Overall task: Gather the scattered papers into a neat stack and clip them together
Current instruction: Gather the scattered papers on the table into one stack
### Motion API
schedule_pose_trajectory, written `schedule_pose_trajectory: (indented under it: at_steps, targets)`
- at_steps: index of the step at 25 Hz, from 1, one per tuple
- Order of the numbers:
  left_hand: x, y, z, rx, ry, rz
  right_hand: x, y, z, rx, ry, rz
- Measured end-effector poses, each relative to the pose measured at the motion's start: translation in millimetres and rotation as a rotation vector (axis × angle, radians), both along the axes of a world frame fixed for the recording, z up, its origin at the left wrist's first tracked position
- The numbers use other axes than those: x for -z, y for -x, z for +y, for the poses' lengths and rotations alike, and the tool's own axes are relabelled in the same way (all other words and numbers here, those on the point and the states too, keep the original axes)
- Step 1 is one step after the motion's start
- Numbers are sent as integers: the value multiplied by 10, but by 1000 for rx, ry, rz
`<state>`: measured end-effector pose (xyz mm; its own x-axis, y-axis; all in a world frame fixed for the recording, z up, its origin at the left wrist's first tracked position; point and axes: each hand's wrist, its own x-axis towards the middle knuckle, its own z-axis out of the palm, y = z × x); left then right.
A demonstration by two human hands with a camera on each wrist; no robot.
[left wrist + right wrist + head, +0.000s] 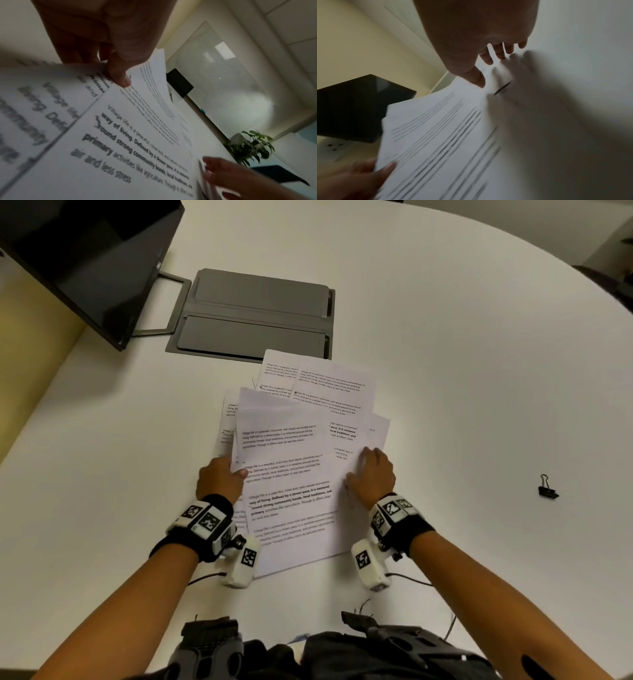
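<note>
Several printed white papers (291, 460) lie fanned and overlapping on the white table (462, 371) in front of me. My left hand (221, 477) pinches the left edge of the upper sheets (137, 121), thumb on top and fingers beneath. My right hand (371, 474) holds the right edge of the pile (436, 128), thumb on top and the fingers spread past the edge. Two more sheets (325, 381) stick out at the far side. A black binder clip (547, 488) stands alone on the table, well to the right of my right hand.
A grey cable-box lid (253, 316) is set into the table just beyond the papers. A dark monitor (85, 258) stands at the far left. The table's curved edge (582, 289) runs along the far right. A potted plant (252, 146) shows in the left wrist view.
</note>
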<state>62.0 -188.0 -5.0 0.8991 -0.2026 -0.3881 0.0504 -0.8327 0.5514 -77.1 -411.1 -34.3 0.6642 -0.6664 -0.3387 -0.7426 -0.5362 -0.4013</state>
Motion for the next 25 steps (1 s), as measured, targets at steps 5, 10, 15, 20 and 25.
schedule_pose_trajectory:
  at_steps: [5,10,15,20,25]
  targets:
    - [-13,-192,280,-100,-14,-13,119,-41,-355,-137,89,175]
    - [31,-333,428,-140,-65,50,77,-46,-520,-256,89,233]
    - [89,-316,443,-105,-56,136,-10,-29,-572,-202,119,132]
    - [82,-248,415,-161,16,136,-95,-278,-229,47,38,119]
    - [70,-202,361,-155,22,76,-161,-670,-38,138,-6,228]
